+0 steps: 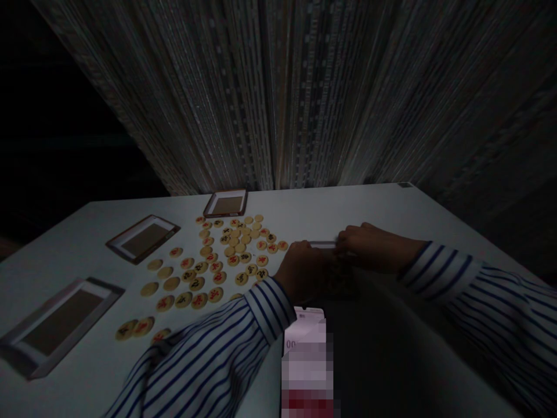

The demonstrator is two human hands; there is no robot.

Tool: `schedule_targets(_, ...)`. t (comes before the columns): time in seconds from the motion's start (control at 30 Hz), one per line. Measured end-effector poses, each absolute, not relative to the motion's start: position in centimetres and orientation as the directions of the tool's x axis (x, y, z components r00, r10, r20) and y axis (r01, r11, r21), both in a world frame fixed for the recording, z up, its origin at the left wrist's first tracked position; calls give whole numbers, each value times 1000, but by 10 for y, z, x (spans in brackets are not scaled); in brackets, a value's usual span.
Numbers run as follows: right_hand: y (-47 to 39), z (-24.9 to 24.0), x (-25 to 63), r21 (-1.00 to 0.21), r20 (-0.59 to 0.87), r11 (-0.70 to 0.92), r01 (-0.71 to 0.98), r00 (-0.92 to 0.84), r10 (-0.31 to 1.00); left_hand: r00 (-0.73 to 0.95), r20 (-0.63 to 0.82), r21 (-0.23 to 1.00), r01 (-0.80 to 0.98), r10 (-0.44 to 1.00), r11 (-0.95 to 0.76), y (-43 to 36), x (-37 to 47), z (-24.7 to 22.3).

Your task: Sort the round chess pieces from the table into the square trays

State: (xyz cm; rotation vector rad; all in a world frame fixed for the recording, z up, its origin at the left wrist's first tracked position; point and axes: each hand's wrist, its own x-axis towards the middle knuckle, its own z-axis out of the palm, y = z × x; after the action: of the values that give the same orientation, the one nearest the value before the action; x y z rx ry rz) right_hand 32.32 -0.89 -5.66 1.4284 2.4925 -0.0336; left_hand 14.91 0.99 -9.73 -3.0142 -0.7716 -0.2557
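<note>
My left hand is closed at the left side of a shallow box, whose pale far edge shows between my hands. My right hand, its fingers bent and pinched together, grips the box's right side. The near part of the box lies in deep shadow, and its contents are hard to make out. Round wooden Chinese chess pieces, some with red or black characters and some blank side up, lie spread to the left of my left hand. Several pieces are partly covered by my left sleeve.
Three shallow open boxes stand on the white table: one at the back, one at the left and one at the near left. A lit phone lies below my left wrist. A striped curtain hangs behind.
</note>
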Motion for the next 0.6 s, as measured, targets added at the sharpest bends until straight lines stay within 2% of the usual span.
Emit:
schedule_targets(0.3, -8, -57, 321, 183, -232, 522, 833, -480, 846, 855, 214, 75, 469, 473, -880, 6, 150, -97)
schedule_targets(0.6, -9, -55, 319, 191, -249, 529, 827, -481, 841, 847, 268, 125, 442, 460, -888, 5, 152, -95)
